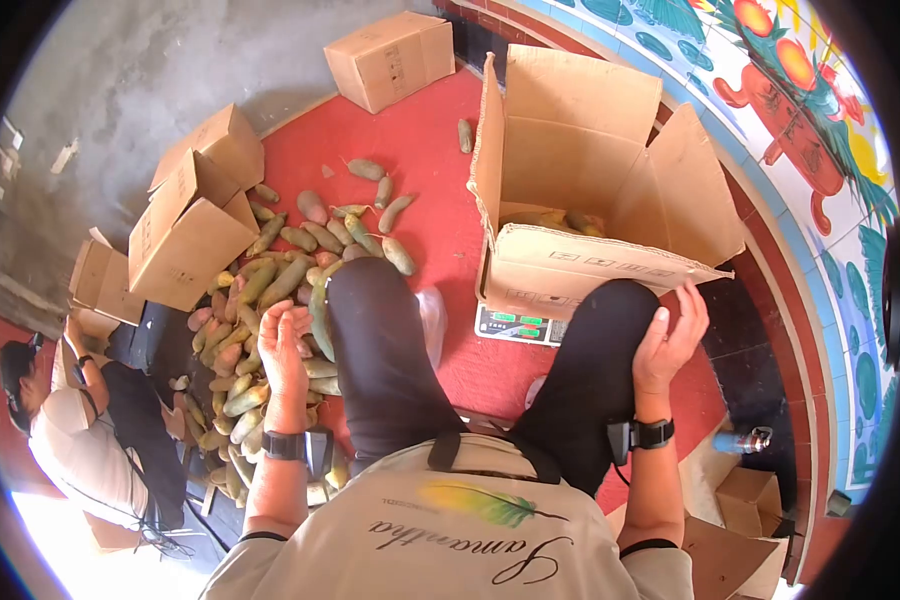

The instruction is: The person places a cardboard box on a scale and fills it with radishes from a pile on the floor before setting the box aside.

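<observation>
My left hand (285, 345) is raised beside my left knee, in front of a large heap of long green and reddish radishes (285, 283). Its fingers are loosely bent, and nothing shows in them. My right hand (672, 338) is by my right knee with fingers spread, near the front corner of a big cardboard box (580, 258). The box's flaps stand up, and a few radishes (582, 222) lie at its bottom. Under the box sits a digital scale (513, 325) with lit green digits.
Several cardboard boxes (190, 240) line the left side, and another box (390, 62) stands against the back wall. Another person (80, 430) sits at the far left. A spray can (742, 440) lies at right on the red floor's edge. A painted tile wall (770, 130) bounds the right.
</observation>
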{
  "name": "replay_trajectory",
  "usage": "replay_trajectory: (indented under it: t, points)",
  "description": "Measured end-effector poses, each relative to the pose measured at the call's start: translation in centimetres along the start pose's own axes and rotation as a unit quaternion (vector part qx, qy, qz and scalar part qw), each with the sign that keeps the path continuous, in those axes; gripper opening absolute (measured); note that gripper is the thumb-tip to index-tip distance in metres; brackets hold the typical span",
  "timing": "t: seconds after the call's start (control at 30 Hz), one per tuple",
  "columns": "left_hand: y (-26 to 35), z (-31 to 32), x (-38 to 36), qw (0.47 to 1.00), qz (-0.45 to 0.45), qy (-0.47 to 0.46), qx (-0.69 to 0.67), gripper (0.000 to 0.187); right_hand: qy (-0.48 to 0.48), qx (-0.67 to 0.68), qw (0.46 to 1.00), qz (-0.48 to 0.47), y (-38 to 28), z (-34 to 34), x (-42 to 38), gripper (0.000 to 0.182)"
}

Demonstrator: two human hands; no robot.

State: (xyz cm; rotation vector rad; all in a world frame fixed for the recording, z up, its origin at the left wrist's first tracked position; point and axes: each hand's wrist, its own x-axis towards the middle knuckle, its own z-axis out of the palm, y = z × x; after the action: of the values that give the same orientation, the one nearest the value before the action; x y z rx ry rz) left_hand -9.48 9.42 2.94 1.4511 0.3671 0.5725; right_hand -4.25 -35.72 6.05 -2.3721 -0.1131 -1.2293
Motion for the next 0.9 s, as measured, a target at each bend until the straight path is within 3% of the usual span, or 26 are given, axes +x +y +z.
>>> replay_trajectory:
  t: [0.47, 0.73, 0.9]
  points:
    - [1.0, 5.9, 0.6, 0.975, 0.159, -0.04, 0.152, 0.017, -0.024, 0.017, 0.999, -0.014, -1.4, 0.3, 0.0, 0.031]
    - [1.8, 8.5, 2.5, 0.9, 0.29, -0.08, 0.314, 0.024, -0.054, 0.009, 0.998, -0.034, -2.4, 0.5, 0.1, 0.031]
    - [2.2, 8.2, 2.4, 0.873, 0.311, -0.078, 0.366, 0.031, -0.073, 0.019, 0.996, -0.04, -3.1, 0.8, 0.2, 0.031]
